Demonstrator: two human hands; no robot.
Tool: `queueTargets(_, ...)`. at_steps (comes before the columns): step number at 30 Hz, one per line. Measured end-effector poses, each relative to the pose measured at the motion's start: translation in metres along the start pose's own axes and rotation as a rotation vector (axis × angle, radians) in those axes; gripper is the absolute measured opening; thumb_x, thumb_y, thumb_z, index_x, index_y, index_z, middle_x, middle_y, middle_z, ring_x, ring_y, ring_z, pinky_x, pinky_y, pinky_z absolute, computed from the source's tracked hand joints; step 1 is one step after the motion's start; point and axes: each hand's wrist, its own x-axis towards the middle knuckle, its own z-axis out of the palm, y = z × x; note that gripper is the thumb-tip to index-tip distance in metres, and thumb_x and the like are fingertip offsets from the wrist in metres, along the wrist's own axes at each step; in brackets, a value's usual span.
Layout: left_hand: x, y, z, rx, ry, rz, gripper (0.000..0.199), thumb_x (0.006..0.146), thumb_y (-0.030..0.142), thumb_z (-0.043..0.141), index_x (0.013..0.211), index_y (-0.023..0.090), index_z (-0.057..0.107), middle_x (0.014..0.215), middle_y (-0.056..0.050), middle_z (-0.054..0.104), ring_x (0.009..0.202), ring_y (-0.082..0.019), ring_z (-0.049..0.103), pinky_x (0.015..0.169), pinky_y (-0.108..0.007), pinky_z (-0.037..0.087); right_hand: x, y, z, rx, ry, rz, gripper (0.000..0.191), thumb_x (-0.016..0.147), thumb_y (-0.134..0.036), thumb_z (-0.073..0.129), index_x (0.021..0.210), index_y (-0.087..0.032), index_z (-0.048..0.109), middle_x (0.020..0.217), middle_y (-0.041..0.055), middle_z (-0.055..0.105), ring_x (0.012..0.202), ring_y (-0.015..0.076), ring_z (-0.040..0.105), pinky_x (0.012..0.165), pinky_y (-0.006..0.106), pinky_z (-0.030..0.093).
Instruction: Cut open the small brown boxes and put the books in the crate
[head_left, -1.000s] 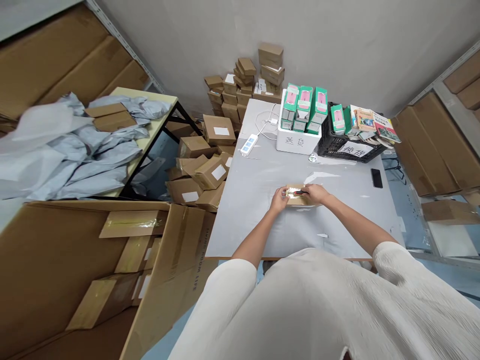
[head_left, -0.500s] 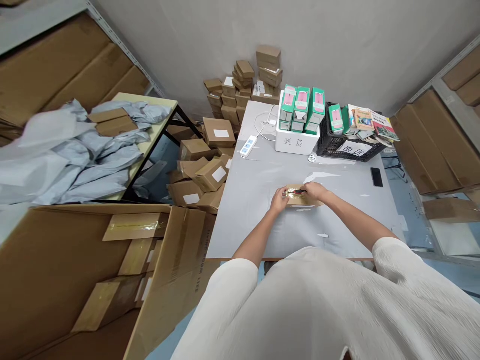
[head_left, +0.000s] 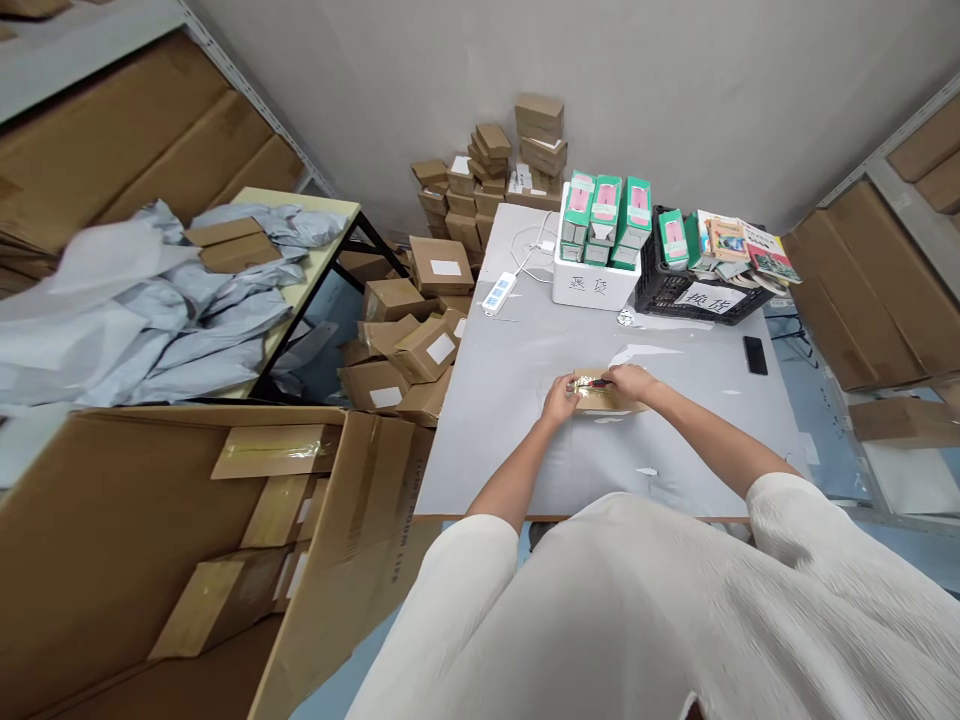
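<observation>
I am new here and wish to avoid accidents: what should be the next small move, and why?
Perhaps slide the left hand slightly away from the slim tool: the right hand holds it over the box, and it points toward the left hand at the box's end.

Parcel [head_left: 598,402] in matt cardbd w/ glossy tape [head_left: 587,392], tbl cover [head_left: 502,420] smooth, mailers [head_left: 206,345] crinkled plas., crate [head_left: 654,290] rigid plas., bin [head_left: 574,294] matt foam-like, shirt [head_left: 622,600] textured cloth

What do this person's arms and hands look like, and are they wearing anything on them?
The left hand and right hand are ungloved. Short, loose white sleeves leave the forearms bare, matching the white shirt. No watch or bracelet shows.
</observation>
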Motion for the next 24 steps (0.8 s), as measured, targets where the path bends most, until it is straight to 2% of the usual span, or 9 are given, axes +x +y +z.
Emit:
queueTargets(12, 0.0, 0.001, -0.002, -0.003, 0.009, 0.003, 0.048, 0.086, 0.011, 0.075, 0.134, 0.022, 0.072, 0.136, -0.01, 0.069, 0.106, -0.021, 0.074, 0.1, -0.038, 0.063, 0.0, 0.004, -0.003, -0.005, -0.025, -0.013, 0.038, 0.108, -0.027, 0.048, 0.132, -0.023, 0.076, 0.128, 0.0147, 0.076, 0.113, 0.0283, 0.071, 0.081, 0.031, 0.046)
queueTargets(24, 0.001, 0.0, -0.002, -0.019, 0.005, 0.005, 0.047, 0.086, 0.012, 0.074, 0.132, 0.022, 0.07, 0.134, -0.01, 0.069, 0.106, -0.022, 0.074, 0.101, -0.039, 0.063, -0.002, 0.009, 0.016, -0.051, 0.022, -0.003, 0.039, 0.109, -0.026, 0.046, 0.136, -0.022, 0.074, 0.135, 0.016, 0.073, 0.117, 0.0301, 0.072, 0.084, 0.034, 0.05)
